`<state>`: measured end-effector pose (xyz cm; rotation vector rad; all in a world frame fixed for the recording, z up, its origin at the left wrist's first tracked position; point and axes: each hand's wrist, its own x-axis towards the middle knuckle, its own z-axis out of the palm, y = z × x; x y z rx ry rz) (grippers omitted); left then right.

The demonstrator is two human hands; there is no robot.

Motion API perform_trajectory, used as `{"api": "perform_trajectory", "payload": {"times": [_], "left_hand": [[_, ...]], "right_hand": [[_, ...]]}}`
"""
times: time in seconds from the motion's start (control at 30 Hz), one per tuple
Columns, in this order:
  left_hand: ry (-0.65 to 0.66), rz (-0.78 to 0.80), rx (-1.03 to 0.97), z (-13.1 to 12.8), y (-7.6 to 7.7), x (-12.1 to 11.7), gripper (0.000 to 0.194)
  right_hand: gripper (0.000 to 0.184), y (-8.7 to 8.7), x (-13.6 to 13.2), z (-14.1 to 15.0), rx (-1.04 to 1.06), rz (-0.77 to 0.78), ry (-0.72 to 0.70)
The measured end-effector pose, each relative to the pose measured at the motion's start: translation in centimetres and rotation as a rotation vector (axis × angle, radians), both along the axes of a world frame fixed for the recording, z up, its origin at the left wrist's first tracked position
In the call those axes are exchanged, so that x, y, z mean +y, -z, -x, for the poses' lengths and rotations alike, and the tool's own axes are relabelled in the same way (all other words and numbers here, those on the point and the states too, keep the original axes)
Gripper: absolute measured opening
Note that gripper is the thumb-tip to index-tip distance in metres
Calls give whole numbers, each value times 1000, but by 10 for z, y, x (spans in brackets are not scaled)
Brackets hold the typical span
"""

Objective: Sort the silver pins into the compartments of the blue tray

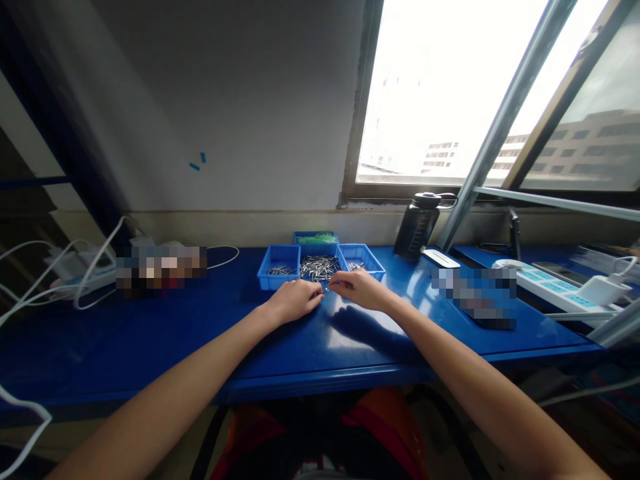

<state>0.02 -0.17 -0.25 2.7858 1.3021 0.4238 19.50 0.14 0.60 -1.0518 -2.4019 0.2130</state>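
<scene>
Two hands and four blue bins occupy the desk (190, 353). The bins are arranged as follows: one left bin (274, 283), one middle bin (313, 249), one right bin (375, 264) and one back bin (300, 237). Metal pieces (319, 268), too many to count, form a heap in the middle bin; smaller groups lie in the left and right bins. The back bin contains green items (320, 238), which I cannot number.

My right hand (363, 288) is in front of the right bin, thumb and finger pinched together on one small metal piece (327, 290). This piece sits between my two hands, in front of the middle bin. My left hand (293, 300) is just beside it, fingers curled, before the left bin; whether those fingertips meet or clamp anything, I cannot tell.

Surroundings: one black bottle (417, 230) near the window, and two blue strips (195, 166) on the wall (260, 120).
</scene>
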Motion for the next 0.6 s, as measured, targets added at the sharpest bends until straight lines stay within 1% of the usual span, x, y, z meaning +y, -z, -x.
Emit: {"api": "perform_trajectory", "payload": {"times": [0.17,0.3,0.47,0.6], "left_hand": [[-11,-11,-21,2,-1,1,25],[-30,-43,-109,1,-6,-2,23],[13,-81,-202,-3,-10,-6,22],[57,-40,-226,-3,-8,-3,20]], "right_hand": [[20,2,4,-3,-10,-3,27],[20,2,6,-6,-51,22,55],[23,4,4,-4,-70,132,-32],[27,4,1,-2,-21,221,-54]]}}
